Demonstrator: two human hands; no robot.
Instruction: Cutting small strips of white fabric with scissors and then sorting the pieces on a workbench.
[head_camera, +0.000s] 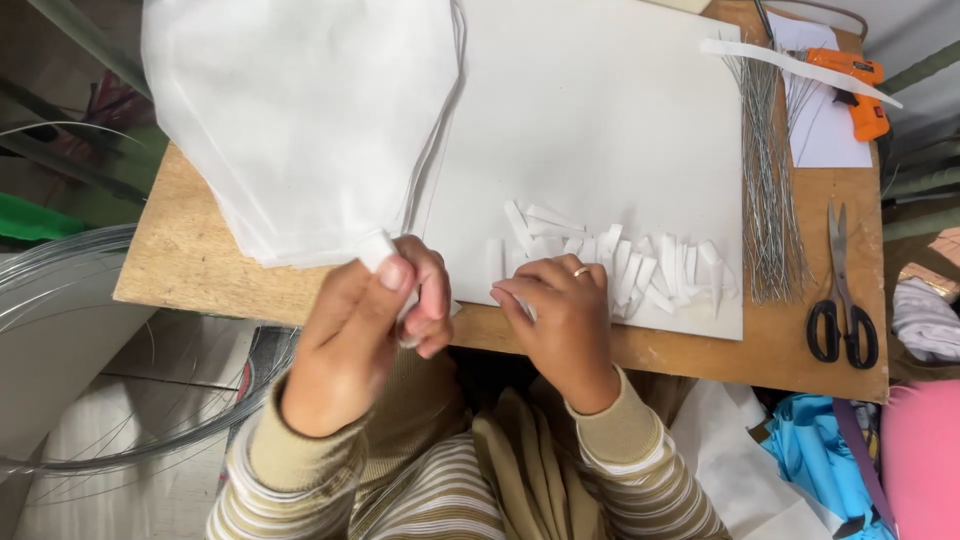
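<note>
My left hand (375, 325) is raised near the table's front edge, fingers pinched on the lower corner of a stack of white fabric pieces (300, 120) that hangs up and to the left. My right hand (560, 315) rests on the big white sheet (600, 120), fingertips on one of several small white strips (640, 265) scattered there. A ring shows on one finger of that hand.
A bundle of thin metal wires (768, 190) lies right of the sheet. Black-handled scissors (842, 300) sit near the wooden table's (180, 250) right front. An orange glue gun (858, 90) is at the back right. Coiled wire (60, 270) lies left, blue fabric (825, 450) lower right.
</note>
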